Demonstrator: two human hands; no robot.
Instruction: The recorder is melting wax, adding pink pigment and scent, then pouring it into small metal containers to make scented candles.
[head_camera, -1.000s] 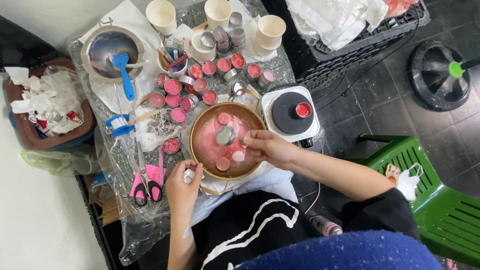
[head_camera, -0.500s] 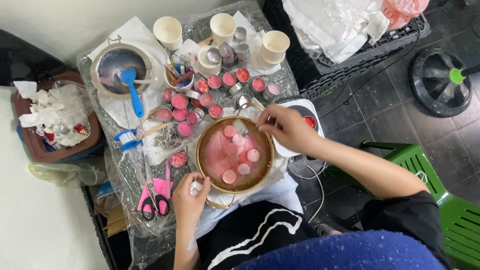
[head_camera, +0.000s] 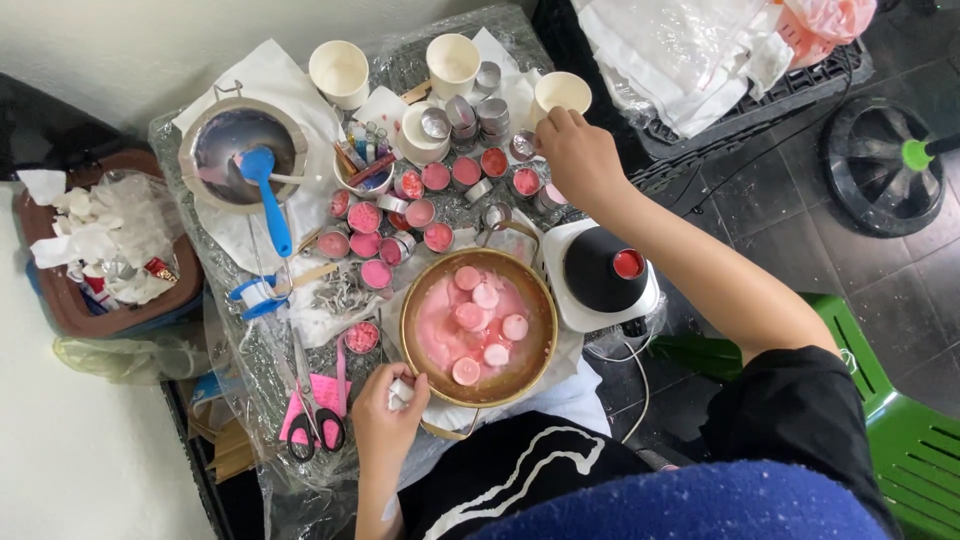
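**Hands at a crowded candle table**

The low table (head_camera: 270, 420) was wrapped in crinkled clear plastic and stood on dark floor tiles beside a pale wall. The right hand (head_camera: 578, 158) reached to the far side, fingers curled down over a small tin (head_camera: 524, 146) just beside a paper cup (head_camera: 562, 93); whether it actually gripped the tin could not be told. The left hand (head_camera: 388, 428) sat at the near edge, closed around a small white object (head_camera: 400, 390), touching the rim of the round brass pan (head_camera: 412, 345). That pan held pink liquid with pale discs floating in it (several of them). Rows of pink-filled tins (head_camera: 364, 217) lay between the hands. A small white hotplate (head_camera: 602, 272) stood right of the pan, pink-handled scissors (head_camera: 318, 405) left of it. A green plastic stool (head_camera: 910, 440) stood on the tiles.
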